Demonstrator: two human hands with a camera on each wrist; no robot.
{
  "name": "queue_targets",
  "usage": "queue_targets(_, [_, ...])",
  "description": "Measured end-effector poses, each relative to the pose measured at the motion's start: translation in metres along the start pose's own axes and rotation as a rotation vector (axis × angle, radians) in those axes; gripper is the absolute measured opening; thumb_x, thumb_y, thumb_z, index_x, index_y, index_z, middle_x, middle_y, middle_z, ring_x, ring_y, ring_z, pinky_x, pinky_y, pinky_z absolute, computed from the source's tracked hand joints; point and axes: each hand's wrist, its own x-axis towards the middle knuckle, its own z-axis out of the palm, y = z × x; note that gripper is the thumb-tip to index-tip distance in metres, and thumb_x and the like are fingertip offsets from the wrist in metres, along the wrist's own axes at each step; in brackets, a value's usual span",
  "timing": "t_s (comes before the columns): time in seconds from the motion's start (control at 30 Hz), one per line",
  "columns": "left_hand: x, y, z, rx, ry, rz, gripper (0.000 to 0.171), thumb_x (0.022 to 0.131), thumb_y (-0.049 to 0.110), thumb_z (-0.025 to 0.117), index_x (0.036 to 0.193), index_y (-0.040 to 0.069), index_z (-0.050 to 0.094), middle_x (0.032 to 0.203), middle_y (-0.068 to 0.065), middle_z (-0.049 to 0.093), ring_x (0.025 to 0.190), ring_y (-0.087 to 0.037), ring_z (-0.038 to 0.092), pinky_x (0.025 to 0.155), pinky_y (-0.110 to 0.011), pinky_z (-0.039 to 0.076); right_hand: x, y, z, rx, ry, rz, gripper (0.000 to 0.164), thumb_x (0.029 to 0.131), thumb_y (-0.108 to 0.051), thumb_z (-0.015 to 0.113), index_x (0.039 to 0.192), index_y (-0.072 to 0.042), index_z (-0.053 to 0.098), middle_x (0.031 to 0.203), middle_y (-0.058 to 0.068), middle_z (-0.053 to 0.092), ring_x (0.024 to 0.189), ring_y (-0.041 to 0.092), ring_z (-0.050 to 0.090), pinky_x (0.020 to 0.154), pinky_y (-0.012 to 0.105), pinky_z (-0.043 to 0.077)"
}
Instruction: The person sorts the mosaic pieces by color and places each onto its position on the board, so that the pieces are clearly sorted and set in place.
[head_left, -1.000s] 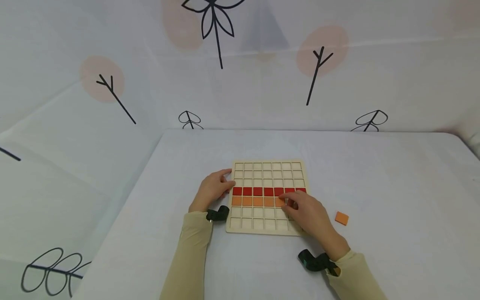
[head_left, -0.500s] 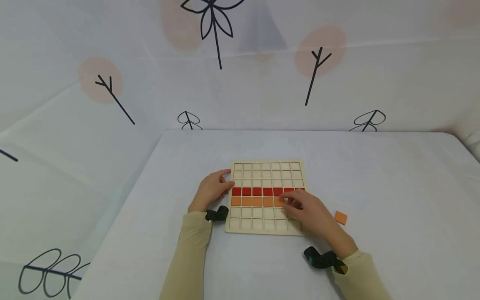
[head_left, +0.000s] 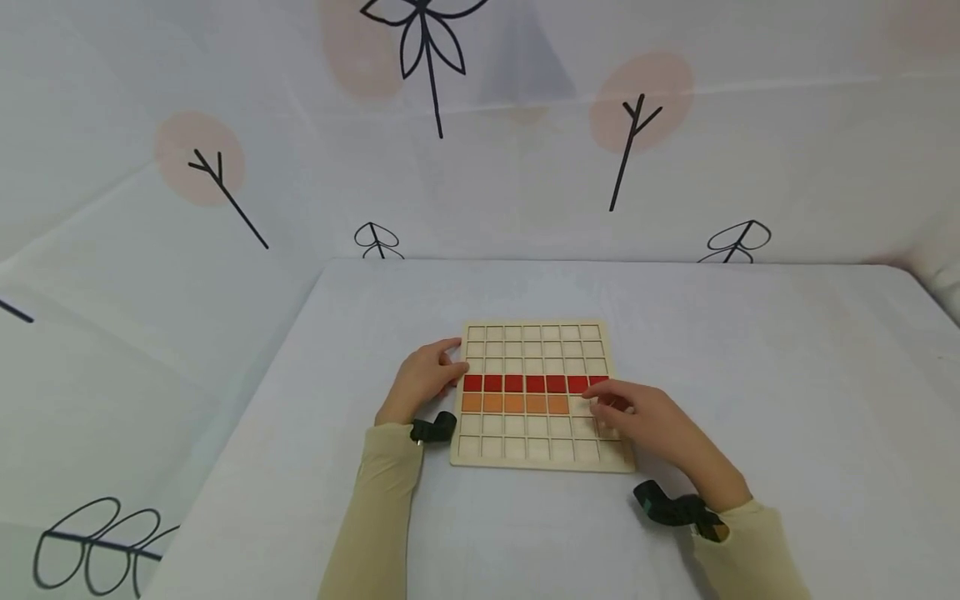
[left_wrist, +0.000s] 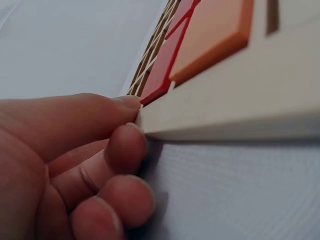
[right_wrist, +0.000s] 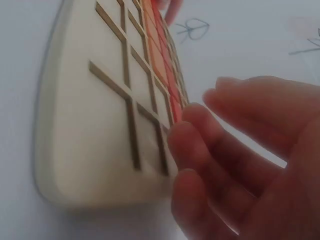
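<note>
A wooden grid board (head_left: 540,460) lies on the white table. A row of red square tiles (head_left: 514,384) crosses it, and below that runs a row of orange square tiles (head_left: 514,403) that stops short of the right side. My left hand (head_left: 422,377) holds the board's left edge; in the left wrist view the thumb (left_wrist: 112,110) lies on the rim beside a red tile, with curled fingers under it. Over the right part of the board hovers my right hand (head_left: 637,417), its fingers (right_wrist: 192,142) loosely bent and nothing visible between them.
White cloth covers the table (head_left: 787,375), and a patterned cloth wall (head_left: 510,183) rises behind it. Both wrists carry black cameras (head_left: 435,427). The loose orange tile seen earlier right of the board is hidden, with my right forearm over that spot.
My right hand has let go of the orange tile at the row's right end and moved right. The forearm now covers the loose orange tile's spot. My left hand stays in place.
</note>
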Motion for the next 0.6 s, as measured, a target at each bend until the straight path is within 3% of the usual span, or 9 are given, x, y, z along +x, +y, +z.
queue_targets(0.27, [0.000, 0.000, 0.001, -0.001, -0.003, -0.005, 0.052, 0.085, 0.033, 0.059, 0.133, 0.023, 0.043, 0.070, 0.000, 0.056, 0.052, -0.016, 0.053, 0.055, -0.029, 0.040, -0.006, 0.013, -0.018, 0.005, -0.011, 0.060, 0.031, 0.088, -0.034, 0.055, 0.112, -0.014, 0.059, 0.083, 0.002, 0.057, 0.072, 0.017, 0.050, 0.058, 0.030, 0.043])
queue_targets(0.47, [-0.001, 0.001, 0.000, -0.009, 0.002, 0.001, 0.052, 0.085, 0.034, 0.059, 0.133, 0.022, 0.043, 0.069, -0.001, 0.056, 0.052, -0.017, 0.053, 0.055, -0.029, 0.040, -0.012, 0.025, -0.031, 0.034, -0.008, 0.131, 0.032, 0.088, -0.035, 0.054, 0.113, -0.015, 0.056, 0.076, 0.006, 0.055, 0.054, 0.019, 0.049, 0.045, 0.028, 0.040])
queue_targets(0.6, [-0.001, 0.001, 0.000, -0.015, -0.004, -0.002, 0.052, 0.084, 0.033, 0.059, 0.133, 0.022, 0.043, 0.069, -0.001, 0.056, 0.052, -0.017, 0.053, 0.055, -0.028, 0.040, -0.016, 0.032, -0.040, 0.008, -0.008, 0.142, 0.036, 0.087, -0.038, 0.054, 0.114, -0.013, 0.056, 0.078, 0.005, 0.056, 0.060, 0.019, 0.050, 0.051, 0.030, 0.041])
